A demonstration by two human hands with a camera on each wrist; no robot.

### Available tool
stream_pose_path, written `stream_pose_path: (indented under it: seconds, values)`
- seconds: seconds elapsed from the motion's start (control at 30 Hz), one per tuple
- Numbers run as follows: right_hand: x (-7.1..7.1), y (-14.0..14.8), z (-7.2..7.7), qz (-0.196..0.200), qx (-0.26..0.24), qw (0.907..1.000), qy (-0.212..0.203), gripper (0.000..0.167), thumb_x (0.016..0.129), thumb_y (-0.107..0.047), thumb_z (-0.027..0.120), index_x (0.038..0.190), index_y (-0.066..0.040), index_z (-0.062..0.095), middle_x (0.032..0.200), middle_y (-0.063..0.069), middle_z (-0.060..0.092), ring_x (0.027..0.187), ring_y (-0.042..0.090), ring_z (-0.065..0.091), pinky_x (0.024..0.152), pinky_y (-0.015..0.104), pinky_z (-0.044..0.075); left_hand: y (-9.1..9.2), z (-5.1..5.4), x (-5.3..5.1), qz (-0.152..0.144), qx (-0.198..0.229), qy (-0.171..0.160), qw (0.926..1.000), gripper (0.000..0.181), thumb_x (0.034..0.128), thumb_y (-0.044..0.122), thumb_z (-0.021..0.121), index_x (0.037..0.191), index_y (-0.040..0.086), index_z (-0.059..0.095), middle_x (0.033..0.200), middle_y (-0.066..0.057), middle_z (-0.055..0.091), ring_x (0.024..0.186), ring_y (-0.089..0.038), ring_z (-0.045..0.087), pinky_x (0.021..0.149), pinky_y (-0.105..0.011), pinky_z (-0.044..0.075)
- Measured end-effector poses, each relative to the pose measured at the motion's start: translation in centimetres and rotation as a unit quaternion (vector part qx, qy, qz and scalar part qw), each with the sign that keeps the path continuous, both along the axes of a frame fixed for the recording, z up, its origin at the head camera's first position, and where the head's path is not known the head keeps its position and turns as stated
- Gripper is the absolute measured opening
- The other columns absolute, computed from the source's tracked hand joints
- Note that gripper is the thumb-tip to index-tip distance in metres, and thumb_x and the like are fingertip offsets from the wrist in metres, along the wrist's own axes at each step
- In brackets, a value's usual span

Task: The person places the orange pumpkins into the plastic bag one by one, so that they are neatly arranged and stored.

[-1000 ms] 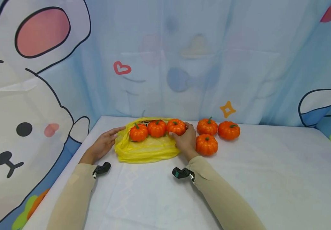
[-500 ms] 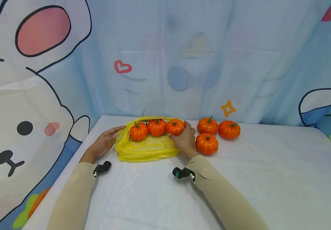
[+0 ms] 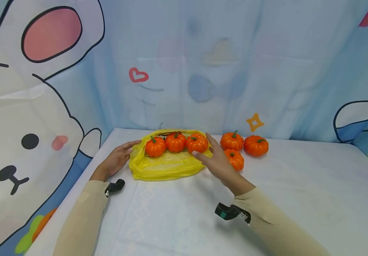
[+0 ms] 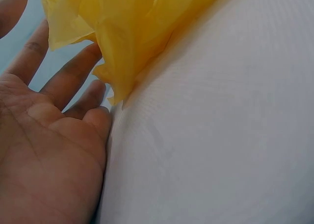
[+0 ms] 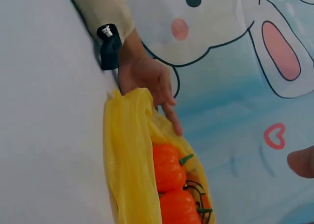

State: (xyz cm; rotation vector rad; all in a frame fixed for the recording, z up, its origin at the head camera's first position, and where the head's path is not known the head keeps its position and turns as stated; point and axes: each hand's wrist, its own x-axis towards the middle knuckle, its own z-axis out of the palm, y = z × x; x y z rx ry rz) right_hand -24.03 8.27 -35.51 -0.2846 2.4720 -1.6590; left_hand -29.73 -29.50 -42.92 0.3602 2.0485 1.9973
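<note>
R hand (image 3: pixel 220 163) backs off bagged pumpkins (image 3: pixel 176 143), fingers spread, loose pumpkins (image 3: pixel 232 142) just to its R. L hand (image 3: pixel 115 161), fingers loosely straight, sits btwn bag (image 3: pixel 168 171) & L edge of table (image 3: pixel 171 220).

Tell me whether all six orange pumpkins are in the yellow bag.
No, three orange pumpkins sit in the yellow bag, but three other pumpkins rest on the white tabletop to its right.

No word, number or brand could be read. The pale blue fabric backdrop (image 3: pixel 280 81) carried drawn signs: a red outlined heart (image 3: pixel 138 80) and an orange four-pointed star (image 3: pixel 251 122). The dark curved lines (image 5: pixel 200 186) inside the thin yellow plastic bag (image 3: pixel 164 174) were not readable.
</note>
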Motion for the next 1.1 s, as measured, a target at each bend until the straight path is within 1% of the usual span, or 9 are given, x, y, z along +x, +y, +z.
stream_pose_path:
  seconds: [0.07,0.17,0.27,0.37,0.5,0.67,0.8,0.93,1.1]
  values:
    - [0.9,1.6,0.2,0.032,-0.052,0.9964,0.058,0.064,0.098,-0.026,0.060,0.154,-0.012,0.032,0.154,0.019,0.038,0.132,0.037,0.050,0.095,0.046,0.055,0.1,0.0,0.0,0.001,-0.001,0.000,1.0000,0.046,0.1061,0.020,0.040,0.151,0.009,0.038,0.166,-0.005,0.016,0.155,-0.023,0.005,0.126,-0.048,0.000]
    - [1.4,4.3,0.0,0.057,-0.122,0.9779,0.160,0.030,0.098,-0.011,0.058,0.126,0.000,0.060,0.113,0.018,0.069,0.092,0.028,0.071,0.069,0.033,0.061,0.2,0.0,0.0,0.000,-0.007,0.004,1.0000,0.046,0.1061,0.021,0.040,0.151,0.009,0.038,0.166,-0.005,0.017,0.155,-0.023,0.006,0.126,-0.049,0.000]
    - [1.0,7.2,-0.7,0.016,-0.148,0.9606,0.235,0.014,0.097,-0.005,0.058,0.102,0.004,0.069,0.080,0.003,0.073,0.069,0.015,0.067,0.057,0.025,0.056,0.1,0.1,-0.1,-0.002,-0.011,0.005,0.9999,0.046,0.1061,0.022,0.041,0.151,0.011,0.039,0.166,-0.005,0.017,0.155,-0.023,0.006,0.126,-0.049,0.001]
    - [-0.1,9.7,-1.6,-0.054,-0.117,0.9574,0.258,0.014,0.096,-0.008,0.062,0.101,0.003,0.069,0.082,-0.014,0.070,0.074,0.007,0.064,0.061,0.018,0.054,0.0,0.2,-0.2,-0.001,-0.015,0.008,0.9998,0.046,0.1060,0.023,0.041,0.151,0.012,0.040,0.166,-0.005,0.016,0.155,-0.023,0.006,0.126,-0.048,0.002]
    - [-2.1,12.1,-3.4,-0.096,-0.028,0.9666,0.236,0.030,0.095,-0.019,0.065,0.116,0.002,0.063,0.104,-0.017,0.064,0.094,0.000,0.058,0.076,0.008,0.049,-0.2,0.3,-0.1,0.006,-0.009,0.003,0.9999,0.047,0.1058,0.022,0.042,0.151,0.010,0.038,0.166,-0.004,0.017,0.154,-0.022,0.008,0.127,-0.046,0.004]
    - [-3.4,13.5,-5.6,-0.051,0.032,0.9865,0.152,0.053,0.095,-0.025,0.066,0.140,-0.004,0.049,0.136,0.012,0.055,0.118,0.020,0.053,0.086,0.006,0.044,-0.3,0.2,-0.1,0.004,0.000,-0.006,1.0000,0.047,0.1058,0.019,0.041,0.151,0.008,0.037,0.166,-0.004,0.016,0.154,-0.021,0.010,0.127,-0.044,0.005]
    - [-3.7,13.7,-6.5,0.005,0.054,0.9934,0.101,0.067,0.093,-0.026,0.068,0.150,-0.006,0.038,0.149,0.022,0.043,0.131,0.039,0.045,0.104,0.031,0.047,-0.3,0.2,-0.1,0.002,-0.001,-0.006,1.0000,0.047,0.1058,0.020,0.041,0.152,0.009,0.037,0.166,-0.004,0.016,0.154,-0.022,0.010,0.127,-0.044,0.005]
    - [-3.7,13.7,-6.9,0.027,0.052,0.9958,0.070,0.076,0.091,-0.024,0.071,0.153,-0.008,0.032,0.153,0.024,0.036,0.133,0.047,0.043,0.108,0.059,0.041,-0.1,0.2,-0.1,0.000,0.003,-0.008,1.0000,0.047,0.1056,0.020,0.042,0.152,0.009,0.037,0.166,-0.004,0.017,0.154,-0.022,0.011,0.127,-0.044,0.005]
    - [-3.8,13.8,-7.3,0.038,0.061,0.9952,0.067,0.078,0.089,-0.022,0.073,0.153,-0.009,0.032,0.154,0.025,0.036,0.131,0.046,0.045,0.108,0.060,0.041,0.0,0.0,0.0,0.006,0.003,-0.013,0.9999,0.046,0.1053,0.019,0.042,0.150,0.010,0.040,0.166,-0.004,0.018,0.154,-0.022,0.011,0.127,-0.044,0.006]
